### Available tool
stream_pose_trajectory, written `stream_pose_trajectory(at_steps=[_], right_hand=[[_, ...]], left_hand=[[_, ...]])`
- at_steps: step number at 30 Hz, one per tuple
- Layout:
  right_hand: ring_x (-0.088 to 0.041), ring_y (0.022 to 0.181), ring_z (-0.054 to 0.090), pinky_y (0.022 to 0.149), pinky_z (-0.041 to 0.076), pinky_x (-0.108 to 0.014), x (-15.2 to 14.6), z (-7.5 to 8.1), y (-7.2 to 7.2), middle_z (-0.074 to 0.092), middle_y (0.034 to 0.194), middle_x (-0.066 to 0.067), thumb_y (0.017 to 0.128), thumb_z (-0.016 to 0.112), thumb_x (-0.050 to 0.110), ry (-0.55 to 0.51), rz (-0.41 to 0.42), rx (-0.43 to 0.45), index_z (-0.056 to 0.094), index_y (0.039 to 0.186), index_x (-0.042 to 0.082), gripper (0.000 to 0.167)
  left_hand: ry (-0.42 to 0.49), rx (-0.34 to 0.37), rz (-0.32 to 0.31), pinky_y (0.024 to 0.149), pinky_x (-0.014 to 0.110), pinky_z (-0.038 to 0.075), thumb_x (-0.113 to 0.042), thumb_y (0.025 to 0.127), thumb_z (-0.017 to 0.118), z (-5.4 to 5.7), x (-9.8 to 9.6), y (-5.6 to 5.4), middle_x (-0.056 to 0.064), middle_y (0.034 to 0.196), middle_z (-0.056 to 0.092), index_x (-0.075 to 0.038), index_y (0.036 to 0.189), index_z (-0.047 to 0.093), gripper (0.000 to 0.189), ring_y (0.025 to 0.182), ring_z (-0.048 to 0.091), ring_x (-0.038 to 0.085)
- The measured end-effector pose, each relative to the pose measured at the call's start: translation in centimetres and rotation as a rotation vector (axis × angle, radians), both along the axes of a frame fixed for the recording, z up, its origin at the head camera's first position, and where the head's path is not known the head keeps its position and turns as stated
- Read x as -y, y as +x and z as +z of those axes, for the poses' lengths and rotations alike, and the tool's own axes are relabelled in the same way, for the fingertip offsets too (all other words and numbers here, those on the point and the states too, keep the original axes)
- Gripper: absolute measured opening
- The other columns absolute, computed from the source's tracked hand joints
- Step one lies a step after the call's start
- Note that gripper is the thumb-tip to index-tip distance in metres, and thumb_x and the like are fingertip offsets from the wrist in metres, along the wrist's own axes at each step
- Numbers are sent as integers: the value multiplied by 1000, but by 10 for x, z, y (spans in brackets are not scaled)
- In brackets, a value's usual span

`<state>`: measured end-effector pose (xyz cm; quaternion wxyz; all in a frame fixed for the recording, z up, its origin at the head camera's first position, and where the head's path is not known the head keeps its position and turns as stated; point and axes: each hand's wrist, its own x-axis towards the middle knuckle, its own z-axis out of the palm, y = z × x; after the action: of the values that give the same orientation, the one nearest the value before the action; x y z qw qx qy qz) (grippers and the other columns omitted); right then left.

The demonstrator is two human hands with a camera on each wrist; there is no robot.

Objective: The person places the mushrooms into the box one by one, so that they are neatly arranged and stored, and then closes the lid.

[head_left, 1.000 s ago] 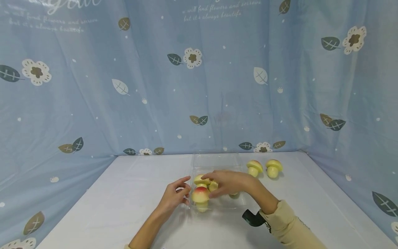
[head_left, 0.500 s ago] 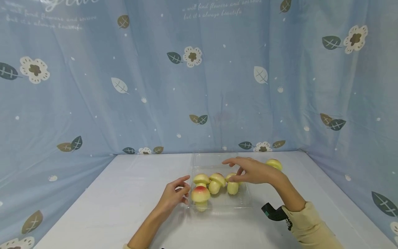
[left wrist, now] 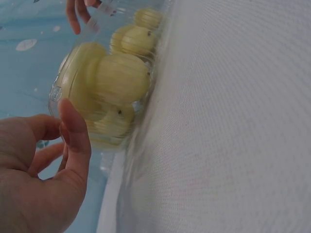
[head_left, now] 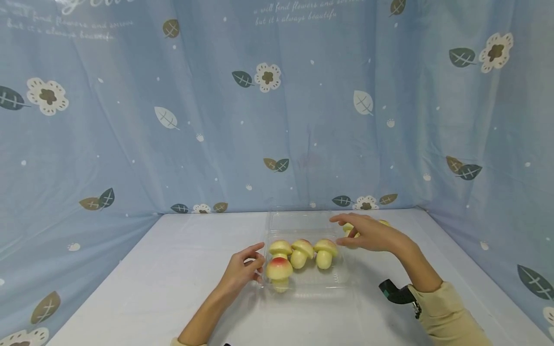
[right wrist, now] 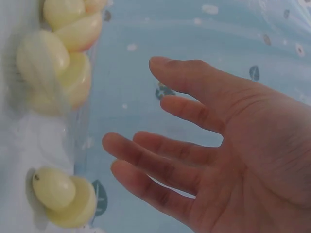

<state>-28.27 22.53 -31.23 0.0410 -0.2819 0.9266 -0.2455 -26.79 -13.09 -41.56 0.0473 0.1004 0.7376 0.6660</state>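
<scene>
A clear plastic clamshell box [head_left: 339,278] lies with its lid [head_left: 298,221] folded back. Several yellow model mushrooms sit in it; a red-capped mushroom [head_left: 279,269] is at the front left, and another mushroom [head_left: 324,253] at the right. My left hand [head_left: 243,269] holds the box's left edge, thumb and fingers curled at the rim, as the left wrist view shows. Fingers spread and holding nothing, my right hand [head_left: 368,233] hangs right of the box. Behind it a mushroom [head_left: 348,227] and a second mushroom [head_left: 384,222] are partly hidden.
A white cloth [head_left: 186,250] covers the table. Along the back and both sides hangs a blue curtain [head_left: 303,120] printed with leaves and flowers. A black device [head_left: 396,292] is strapped at my right wrist, by the beige sleeve [head_left: 450,312].
My right hand has moved from over the box to the right, towards the loose mushrooms, uncovering the mushroom at the box's right. The left hand has stayed at the box edge.
</scene>
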Motion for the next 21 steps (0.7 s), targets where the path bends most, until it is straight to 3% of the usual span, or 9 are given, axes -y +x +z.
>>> stream_pose_trajectory(at_steps=[10, 21], right_hand=[[-26, 100, 68, 76, 58, -35, -27, -9, -7, 55, 133, -22, 92, 67, 39, -13, -57, 3, 46, 143, 10, 62], [-39, 102, 68, 83, 59, -47, -46, -19, -25, 51, 135, -30, 93, 68, 31, -14, -135, -23, 45, 143, 6, 61]], left_hand=[[-3, 16, 11, 55, 22, 54, -7, 96, 59, -1, 0, 0, 9, 100, 53, -3, 145, 46, 50, 72, 54, 13], [12, 15, 21, 54, 22, 54, -8, 95, 61, -1, 0, -1, 9, 101, 54, -8, 142, 51, 48, 71, 54, 13]])
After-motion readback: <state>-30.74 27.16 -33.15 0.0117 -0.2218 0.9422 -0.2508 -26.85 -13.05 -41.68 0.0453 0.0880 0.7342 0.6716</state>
